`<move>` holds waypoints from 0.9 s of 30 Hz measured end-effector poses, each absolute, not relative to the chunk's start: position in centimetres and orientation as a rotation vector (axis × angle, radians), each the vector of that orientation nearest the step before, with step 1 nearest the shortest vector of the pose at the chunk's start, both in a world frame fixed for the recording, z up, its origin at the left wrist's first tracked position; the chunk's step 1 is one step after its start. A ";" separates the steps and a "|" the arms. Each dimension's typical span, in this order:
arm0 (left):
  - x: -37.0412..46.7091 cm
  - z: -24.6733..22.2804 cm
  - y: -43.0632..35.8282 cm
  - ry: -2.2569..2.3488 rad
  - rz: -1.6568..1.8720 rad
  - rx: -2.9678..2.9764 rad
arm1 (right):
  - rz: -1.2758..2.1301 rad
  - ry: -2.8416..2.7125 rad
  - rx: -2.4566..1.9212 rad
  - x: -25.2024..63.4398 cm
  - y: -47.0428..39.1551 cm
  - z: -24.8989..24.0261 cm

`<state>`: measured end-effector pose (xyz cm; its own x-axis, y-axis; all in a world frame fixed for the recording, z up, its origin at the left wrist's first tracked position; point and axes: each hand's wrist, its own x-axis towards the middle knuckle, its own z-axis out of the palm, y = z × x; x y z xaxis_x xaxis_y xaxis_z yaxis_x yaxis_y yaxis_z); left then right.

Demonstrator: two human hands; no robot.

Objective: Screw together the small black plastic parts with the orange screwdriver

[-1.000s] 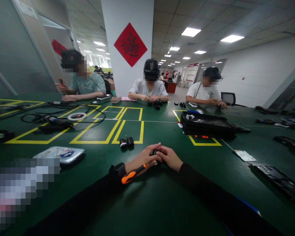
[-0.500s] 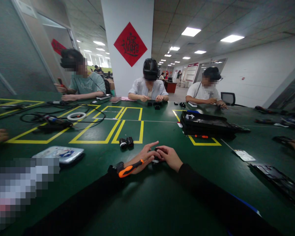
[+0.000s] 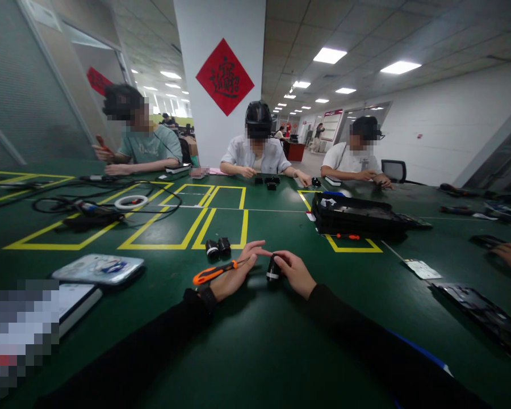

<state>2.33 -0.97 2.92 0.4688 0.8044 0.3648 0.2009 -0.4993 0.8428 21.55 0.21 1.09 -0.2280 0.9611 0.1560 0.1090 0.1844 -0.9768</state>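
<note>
My left hand (image 3: 238, 275) holds a screwdriver (image 3: 215, 272), its orange and black handle pointing back toward my wrist. The tool's tip is hidden by my fingers. Those fingers stretch toward a small black cylindrical part (image 3: 273, 269) with a white band, which stands on the table in front of me. My right hand (image 3: 295, 271) grips this part from the right with thumb and fingertips. To the left of my hands, two similar black cylindrical parts (image 3: 218, 248) sit side by side by a yellow taped outline.
A stack of black trays or housings (image 3: 357, 216) lies right of centre, with another orange screwdriver (image 3: 348, 237) before it. Black cables (image 3: 89, 210) and a white ring (image 3: 131, 202) are on the left. A phone (image 3: 99, 268) lies nearer. Several people sit around the green table (image 3: 255, 352).
The screwdriver in my left hand has swung up and left, its handle lifting off my wrist. My left fingers have drawn back, exposing more of the black part. The person opposite has reached sideways.
</note>
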 end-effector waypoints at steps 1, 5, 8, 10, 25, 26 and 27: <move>2.4 2.8 -1.0 0.840 1.027 1.918 | 1.156 -1.546 -1.054 21.5 0.1 1.2; 3.1 2.1 -1.0 0.776 1.054 1.709 | 1.201 -1.584 -0.968 21.2 -0.4 1.5; 3.6 1.7 -0.9 0.700 1.061 1.539 | 1.219 -1.624 -0.889 21.0 -0.9 1.8; 3.8 1.6 -0.9 0.690 1.063 1.471 | 1.191 -1.644 -0.858 20.9 -1.1 1.9; 4.0 1.8 -1.0 0.658 0.990 1.411 | 1.070 -1.759 -0.775 20.9 -1.9 2.8; 4.0 1.9 -1.0 0.645 0.970 1.422 | 1.052 -1.786 -0.775 20.9 -2.0 2.7; 4.0 2.0 -1.0 0.636 0.954 1.433 | 1.035 -1.813 -0.772 20.9 -2.1 2.6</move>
